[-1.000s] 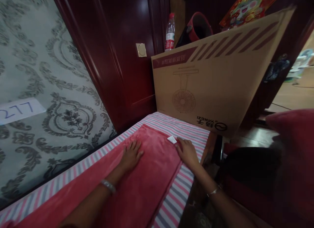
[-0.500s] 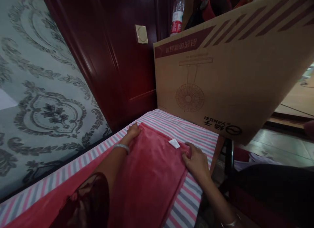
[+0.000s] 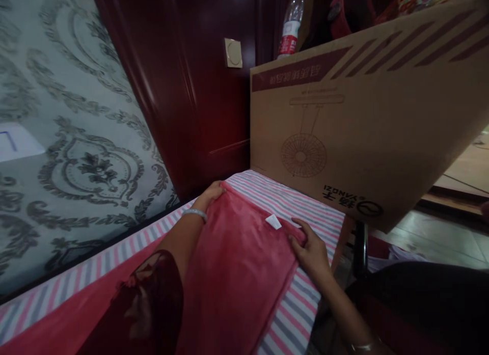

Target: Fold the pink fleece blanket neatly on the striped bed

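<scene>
Striped surface (image 3: 301, 206); red cloth (image 3: 239, 258) on it, end near far edge.
Left hand (image 3: 211, 195) pinches cloth corner by far-left corner, right hand (image 3: 314, 250) the other toward right edge, likely keeping that end taut; white tag (image 3: 273, 222) between.

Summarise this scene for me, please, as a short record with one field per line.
Left hand: gripping the far left corner of the red cloth
Right hand: gripping the far right corner of the red cloth
White tag: at the far edge, nearer the right-hand corner
Striped sheet: beneath the red cloth
Cardboard box: beyond the red cloth
Bottle: upright at the box's top edge
</scene>
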